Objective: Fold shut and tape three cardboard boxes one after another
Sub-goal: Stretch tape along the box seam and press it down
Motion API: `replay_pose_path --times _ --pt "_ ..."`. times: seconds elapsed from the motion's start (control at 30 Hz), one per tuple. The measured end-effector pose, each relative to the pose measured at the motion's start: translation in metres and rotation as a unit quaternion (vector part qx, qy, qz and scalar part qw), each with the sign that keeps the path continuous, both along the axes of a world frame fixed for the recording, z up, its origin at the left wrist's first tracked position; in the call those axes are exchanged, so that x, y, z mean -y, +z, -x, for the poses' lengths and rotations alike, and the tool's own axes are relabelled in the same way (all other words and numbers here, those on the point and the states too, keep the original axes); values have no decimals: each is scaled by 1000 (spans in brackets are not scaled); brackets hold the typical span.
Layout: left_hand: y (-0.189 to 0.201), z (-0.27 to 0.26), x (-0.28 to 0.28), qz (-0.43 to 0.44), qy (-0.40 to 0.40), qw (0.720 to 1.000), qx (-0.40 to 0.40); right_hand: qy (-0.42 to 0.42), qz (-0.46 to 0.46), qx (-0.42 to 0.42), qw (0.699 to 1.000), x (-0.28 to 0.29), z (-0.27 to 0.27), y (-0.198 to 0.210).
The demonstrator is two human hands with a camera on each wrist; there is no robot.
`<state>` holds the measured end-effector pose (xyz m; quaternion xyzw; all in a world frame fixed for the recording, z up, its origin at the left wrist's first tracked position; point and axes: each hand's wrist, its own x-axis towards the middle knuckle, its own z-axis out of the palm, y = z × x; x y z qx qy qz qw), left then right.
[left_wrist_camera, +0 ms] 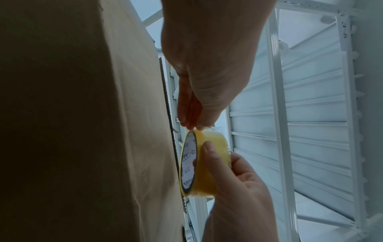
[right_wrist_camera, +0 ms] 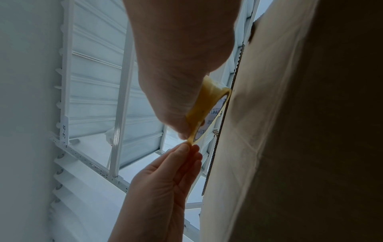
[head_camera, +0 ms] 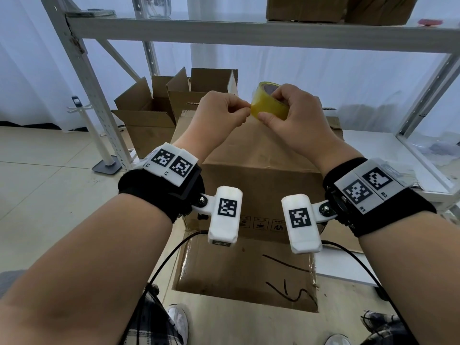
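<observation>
Hands (head_camera: pixel 296 118) pinch tape roll (head_camera: pixel 270 102)

Glossy, translucent yellow plastic on the tape roll (head_camera: pixel 270 102), with a printed paper core. Matt brown corrugated cardboard on the near box (head_camera: pixel 251 175). White painted metal, chipped at one upright, on the shelving (head_camera: pixel 249 33).

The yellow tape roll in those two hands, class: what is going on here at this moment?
A person holds the tape roll in the right hand above a big cardboard box. The left hand pinches the tape's loose end at the roll. No tape is on the box yet. Two open boxes wait behind, on the floor.
</observation>
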<state>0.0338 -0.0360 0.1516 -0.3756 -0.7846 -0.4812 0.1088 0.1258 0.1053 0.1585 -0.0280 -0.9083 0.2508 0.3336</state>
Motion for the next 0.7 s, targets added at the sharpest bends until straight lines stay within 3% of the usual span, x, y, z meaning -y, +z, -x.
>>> replay_pose_path --times 0.1,0.37,0.57,0.7 --pt "1 -1 -1 8 14 1000 -3 -17 -20 -3 1000 1 0 -1" --pt "1 0 3 6 1 995 97 30 -70 4 997 4 -2 -3" --pt "-1 -2 0 28 21 997 70 48 -64 -3 997 4 0 -1" --pt "-1 -4 -2 26 22 998 53 12 -73 1 997 0 0 -1"
